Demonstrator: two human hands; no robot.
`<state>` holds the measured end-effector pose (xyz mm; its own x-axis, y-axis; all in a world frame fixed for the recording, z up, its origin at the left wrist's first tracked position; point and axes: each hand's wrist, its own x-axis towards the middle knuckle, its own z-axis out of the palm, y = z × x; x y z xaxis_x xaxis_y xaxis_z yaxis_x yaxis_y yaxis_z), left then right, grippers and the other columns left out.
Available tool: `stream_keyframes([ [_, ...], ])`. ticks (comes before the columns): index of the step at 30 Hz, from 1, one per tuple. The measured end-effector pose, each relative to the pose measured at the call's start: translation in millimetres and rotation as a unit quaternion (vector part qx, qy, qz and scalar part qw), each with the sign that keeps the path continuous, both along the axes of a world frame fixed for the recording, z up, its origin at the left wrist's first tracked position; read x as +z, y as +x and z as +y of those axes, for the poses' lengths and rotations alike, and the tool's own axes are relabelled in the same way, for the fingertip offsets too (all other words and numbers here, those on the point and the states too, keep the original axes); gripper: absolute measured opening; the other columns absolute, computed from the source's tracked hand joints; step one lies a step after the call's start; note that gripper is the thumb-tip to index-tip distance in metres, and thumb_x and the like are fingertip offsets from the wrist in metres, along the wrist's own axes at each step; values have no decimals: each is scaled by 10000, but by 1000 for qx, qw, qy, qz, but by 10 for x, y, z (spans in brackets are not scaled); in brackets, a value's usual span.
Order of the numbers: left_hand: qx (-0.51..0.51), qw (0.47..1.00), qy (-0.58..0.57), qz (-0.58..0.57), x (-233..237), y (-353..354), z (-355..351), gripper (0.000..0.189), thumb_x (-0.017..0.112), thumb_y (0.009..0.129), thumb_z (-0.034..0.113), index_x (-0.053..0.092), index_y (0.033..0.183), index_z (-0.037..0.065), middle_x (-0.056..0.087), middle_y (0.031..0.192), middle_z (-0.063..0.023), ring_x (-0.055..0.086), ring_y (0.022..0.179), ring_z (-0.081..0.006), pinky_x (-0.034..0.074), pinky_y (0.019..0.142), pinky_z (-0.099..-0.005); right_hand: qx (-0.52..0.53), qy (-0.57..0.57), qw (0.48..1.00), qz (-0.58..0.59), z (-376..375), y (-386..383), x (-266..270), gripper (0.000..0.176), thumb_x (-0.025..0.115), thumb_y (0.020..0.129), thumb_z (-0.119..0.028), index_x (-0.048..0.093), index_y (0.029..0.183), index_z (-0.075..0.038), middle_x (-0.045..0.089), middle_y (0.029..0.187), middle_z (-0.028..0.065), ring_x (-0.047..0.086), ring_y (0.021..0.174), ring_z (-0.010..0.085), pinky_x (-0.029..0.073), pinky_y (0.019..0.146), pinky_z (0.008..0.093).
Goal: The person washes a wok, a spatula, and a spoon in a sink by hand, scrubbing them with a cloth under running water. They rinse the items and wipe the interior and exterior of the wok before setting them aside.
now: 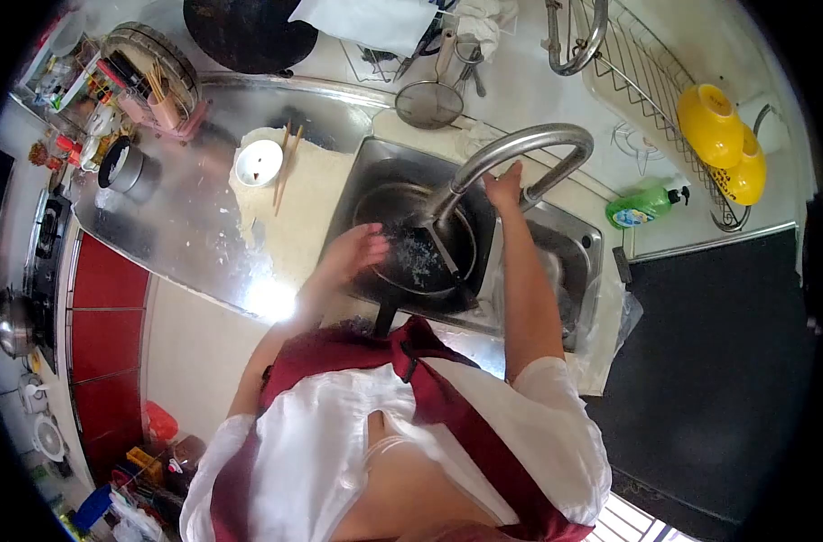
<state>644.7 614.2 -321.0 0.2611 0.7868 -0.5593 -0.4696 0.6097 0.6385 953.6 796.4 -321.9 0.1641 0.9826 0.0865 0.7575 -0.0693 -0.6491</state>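
Note:
A dark frying pan (395, 271) lies in the left basin of the steel sink (350, 185), its handle towards my body. White bits or suds show on its bottom. Over the pan's left side, my left hand (357, 253) is open, fingers stretched out and holding nothing. My right hand (504, 188) is at the base of the curved faucet (529, 140), fingers bent around part of it; the faucet neck partly hides them. The spout points down into the pan. A long utensil with a dark handle (464, 291) leans across the pan's right side.
Left of the sink, a white bowl (260, 163) and wooden chopsticks (288, 170) sit on the counter (195, 217). A green soap bottle (644, 208) stands right of the sink. Yellow bowls (709, 125) rest on the wire rack. A strainer (428, 105) lies behind the sink.

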Motion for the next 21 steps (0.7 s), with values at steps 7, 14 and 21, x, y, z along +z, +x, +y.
stream_keyframes([
  [7, 52, 996, 21, -66, -304, 703, 671, 391, 457, 928, 272, 449, 1241, 39, 535, 1143, -119, 562, 983, -233, 486, 838, -358, 80, 5, 995, -68, -88, -56, -83, 758, 625, 790, -311, 244, 1340, 44, 308, 1360, 245, 321, 1258, 355, 272, 1039, 407],
  [14, 28, 991, 85, -98, -305, 817, 810, 261, 500, 916, 227, 530, 1116, 61, 600, 990, -55, 580, 869, -180, 497, 764, -334, 31, -55, 912, 405, -609, -567, -154, 268, 504, 886, -239, 556, 1045, -31, 614, 956, 116, 589, 852, 251, 475, 761, 367],
  [21, 64, 992, 39, -97, -75, 803, 684, 487, 412, 919, 464, 472, 1222, 87, 588, 1035, -42, 561, 899, -167, 438, 819, -344, 152, -219, 610, 746, -844, -871, -205, 308, 389, 926, -240, 559, 1002, 5, 617, 922, 113, 602, 788, 218, 498, 677, 321],
])
